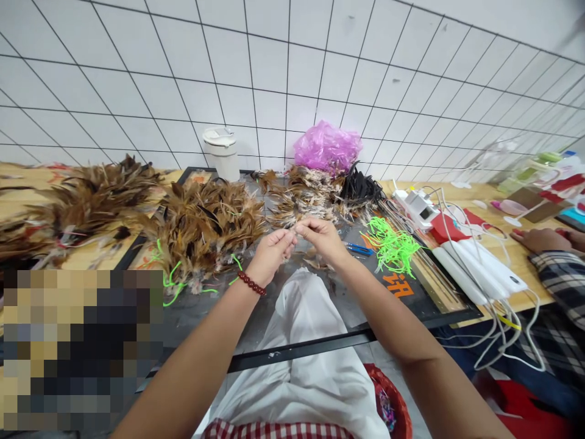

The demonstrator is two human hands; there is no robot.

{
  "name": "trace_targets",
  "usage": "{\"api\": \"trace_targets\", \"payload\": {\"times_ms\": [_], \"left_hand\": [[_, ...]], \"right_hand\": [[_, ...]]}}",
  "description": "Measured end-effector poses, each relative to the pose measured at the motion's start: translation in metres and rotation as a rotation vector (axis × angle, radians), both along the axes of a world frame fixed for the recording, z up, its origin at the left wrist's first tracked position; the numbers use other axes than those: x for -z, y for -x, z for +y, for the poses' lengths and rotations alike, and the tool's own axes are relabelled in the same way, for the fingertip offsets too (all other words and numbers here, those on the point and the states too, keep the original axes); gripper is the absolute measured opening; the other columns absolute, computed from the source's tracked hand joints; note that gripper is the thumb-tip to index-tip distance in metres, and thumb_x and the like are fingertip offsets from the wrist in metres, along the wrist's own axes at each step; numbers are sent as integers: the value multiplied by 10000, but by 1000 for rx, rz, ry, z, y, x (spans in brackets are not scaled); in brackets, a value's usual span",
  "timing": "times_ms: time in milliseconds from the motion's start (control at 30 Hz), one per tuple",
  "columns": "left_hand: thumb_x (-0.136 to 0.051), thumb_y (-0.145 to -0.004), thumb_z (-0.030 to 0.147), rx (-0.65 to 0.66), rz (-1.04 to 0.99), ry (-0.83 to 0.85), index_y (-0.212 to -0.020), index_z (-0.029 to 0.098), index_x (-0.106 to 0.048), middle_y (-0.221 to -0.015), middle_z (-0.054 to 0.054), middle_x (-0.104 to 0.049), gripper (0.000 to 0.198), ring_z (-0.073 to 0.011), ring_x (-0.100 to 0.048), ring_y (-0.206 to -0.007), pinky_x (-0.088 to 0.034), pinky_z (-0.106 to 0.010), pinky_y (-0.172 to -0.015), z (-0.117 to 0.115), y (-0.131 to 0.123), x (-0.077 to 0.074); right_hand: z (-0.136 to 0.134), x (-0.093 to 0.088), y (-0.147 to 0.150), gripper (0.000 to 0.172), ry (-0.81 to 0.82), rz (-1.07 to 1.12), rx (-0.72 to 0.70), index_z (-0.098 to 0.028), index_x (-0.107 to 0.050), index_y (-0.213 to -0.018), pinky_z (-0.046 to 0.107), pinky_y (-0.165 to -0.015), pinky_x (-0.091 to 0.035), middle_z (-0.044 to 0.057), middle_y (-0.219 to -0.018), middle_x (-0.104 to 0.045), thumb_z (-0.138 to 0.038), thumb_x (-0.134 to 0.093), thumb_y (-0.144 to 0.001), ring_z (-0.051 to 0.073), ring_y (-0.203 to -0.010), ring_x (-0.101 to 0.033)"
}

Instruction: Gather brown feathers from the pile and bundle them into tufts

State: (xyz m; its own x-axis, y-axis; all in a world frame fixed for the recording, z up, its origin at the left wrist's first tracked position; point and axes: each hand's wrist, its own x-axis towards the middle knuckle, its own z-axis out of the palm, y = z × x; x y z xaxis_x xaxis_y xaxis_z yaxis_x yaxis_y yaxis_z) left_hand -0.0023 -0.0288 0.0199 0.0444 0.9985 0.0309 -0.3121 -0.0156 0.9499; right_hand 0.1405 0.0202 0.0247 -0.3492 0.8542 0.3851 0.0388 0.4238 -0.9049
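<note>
My left hand (273,251), with a dark red bead bracelet (251,283) at its wrist, is closed in a pinch. Fingertips of my right hand (322,239) are pinched too and meet those of the left. Whatever lies between them is too small to make out. Left of my hands is a big pile of brown feathers (205,213) with bright green strands at its lower edge. Just beyond my fingers lie paler feathers (304,195), with black feathers (361,189) beside them. Bright green strings (393,245) form a heap to the right, next to a blue tool (359,249).
A white lidded cup (222,155) and a pink plastic bag (326,146) stand by the tiled wall. More feathers (95,198) lie far left. White power strips (484,274) with cables sit right, near another person's hand (543,239). A red basket (402,402) is below the table edge.
</note>
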Motion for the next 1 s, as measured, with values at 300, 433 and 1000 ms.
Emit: {"api": "trace_targets", "payload": {"times_ms": [300, 433, 1000], "left_hand": [[-691, -683, 427, -295, -98, -2, -639, 165, -562, -503, 50, -417, 295, -48, -320, -431, -354, -190, -475, 14, 12, 10], [-676, -692, 426, -303, -41, -18, -640, 164, -577, -537, 38, -464, 285, -61, -382, -467, -369, -194, -507, 14, 10, 11], [-686, -675, 402, -173, -59, -20, -619, 143, -589, -713, -34, -626, 282, -106, -543, -616, -455, -236, -615, 9, 4, 8]], "right_hand": [[11, 6, -26, 157, -178, -962, -81, -183, -707, -791, 237, -594, -339, 16, -700, -636, -300, -698, -688, 131, -631, -529], [6, 5, -19, 109, -333, -880, -99, -169, -669, -808, 237, -686, -367, 38, -804, -647, -190, -564, -788, 140, -747, -557], [5, -7, -20, 206, -399, -423, 146, -189, -609, -1016, 309, -802, -426, 55, -887, -670, -212, -515, -835, 178, -824, -600]]}}
